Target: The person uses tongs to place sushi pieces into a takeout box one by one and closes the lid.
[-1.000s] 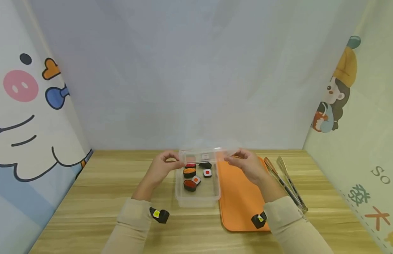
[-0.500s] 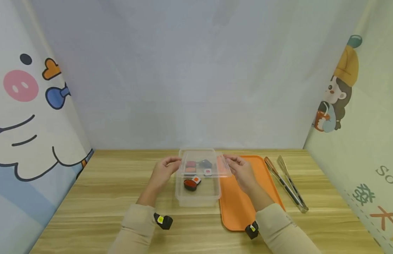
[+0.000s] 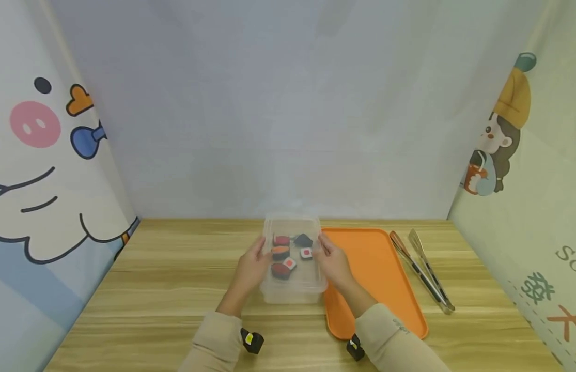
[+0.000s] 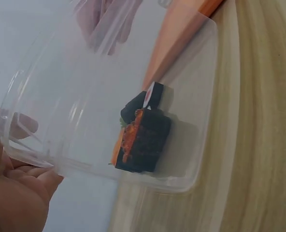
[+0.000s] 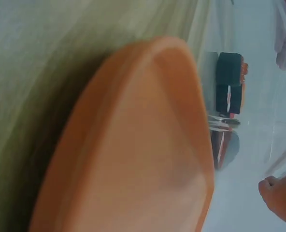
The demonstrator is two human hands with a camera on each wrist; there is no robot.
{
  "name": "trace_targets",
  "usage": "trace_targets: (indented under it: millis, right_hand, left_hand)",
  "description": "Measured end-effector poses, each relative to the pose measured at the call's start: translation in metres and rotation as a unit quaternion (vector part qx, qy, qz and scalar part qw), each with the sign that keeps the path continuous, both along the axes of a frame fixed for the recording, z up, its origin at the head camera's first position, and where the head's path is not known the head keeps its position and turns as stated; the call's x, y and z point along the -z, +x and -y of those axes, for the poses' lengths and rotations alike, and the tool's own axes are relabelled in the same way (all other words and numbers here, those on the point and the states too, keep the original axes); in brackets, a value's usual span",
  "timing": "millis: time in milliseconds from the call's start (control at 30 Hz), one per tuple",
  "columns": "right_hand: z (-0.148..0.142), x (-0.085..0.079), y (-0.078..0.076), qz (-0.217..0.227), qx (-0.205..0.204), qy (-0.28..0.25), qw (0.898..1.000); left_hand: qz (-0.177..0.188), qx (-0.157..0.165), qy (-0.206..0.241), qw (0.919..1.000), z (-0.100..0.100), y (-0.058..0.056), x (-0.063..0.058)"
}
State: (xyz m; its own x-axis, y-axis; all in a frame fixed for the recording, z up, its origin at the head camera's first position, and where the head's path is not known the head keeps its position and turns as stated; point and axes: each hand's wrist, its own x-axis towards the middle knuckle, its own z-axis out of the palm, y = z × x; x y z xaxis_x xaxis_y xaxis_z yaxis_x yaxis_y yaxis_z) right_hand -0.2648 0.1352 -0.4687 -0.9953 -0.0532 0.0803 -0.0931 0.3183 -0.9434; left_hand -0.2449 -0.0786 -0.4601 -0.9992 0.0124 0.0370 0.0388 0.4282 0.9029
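A clear plastic container [image 3: 292, 296] stands in the middle of the table, with its clear lid [image 3: 294, 225] lying over the top. Several toy sushi pieces show through the plastic, among them an orange-topped piece [image 3: 280, 250], a dark red-topped one [image 3: 280, 270] and a white square roll [image 3: 306, 253]. My left hand [image 3: 252, 264] pinches the lid's left edge, thumb above and fingers beneath in the left wrist view. On the opposite edge my right hand [image 3: 335, 262] grips the lid; only a bit of that hand shows in the right wrist view.
An orange tray [image 3: 371, 279] lies right beside the container, under my right forearm. Farther right rest metal tongs [image 3: 422, 274] with dark grips. A pale curtain [image 3: 288, 129] hangs along the table's back edge, and printed cloths flank both sides.
Both hands have brought the lid from a tilt above the container's far end down and towards me, over the whole top. The right hand has moved left; the sushi has stayed put.
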Motion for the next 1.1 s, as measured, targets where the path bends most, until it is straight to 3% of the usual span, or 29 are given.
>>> trace_targets:
  millis: [167, 267, 433, 600, 733, 867, 1100]
  right_hand:
    - [0.003, 0.003, 0.0, -0.006, -0.004, 0.053, 0.999]
    - [0.004, 0.005, 0.0, -0.004, -0.018, 0.061, 0.998]
    - [0.005, 0.004, 0.001, -0.003, -0.056, 0.124, 0.991]
    - [0.002, 0.003, 0.009, -0.014, -0.073, 0.166, 0.983]
    - [0.001, 0.001, 0.018, -0.018, -0.091, 0.198, 0.976]
    - [0.001, 0.001, 0.026, 0.014, -0.102, 0.208, 0.973]
    - [0.002, 0.007, 0.031, 0.023, -0.088, 0.186, 0.978]
  left_hand:
    - [0.014, 0.015, -0.05, 0.9985, -0.006, 0.0, 0.004]
    - [0.014, 0.022, -0.054, 0.9982, -0.008, -0.001, 0.004]
    - [0.021, 0.03, -0.048, 0.9982, -0.006, 0.0, 0.008]
    - [0.003, 0.048, -0.047, 0.9978, -0.003, 0.011, 0.015]
    - [-0.008, 0.058, -0.08, 0.9951, -0.001, 0.023, 0.019]
    - [-0.014, 0.062, -0.102, 0.9927, 0.0, 0.031, 0.025]
    - [-0.013, 0.043, -0.068, 0.9967, -0.002, 0.033, 0.035]
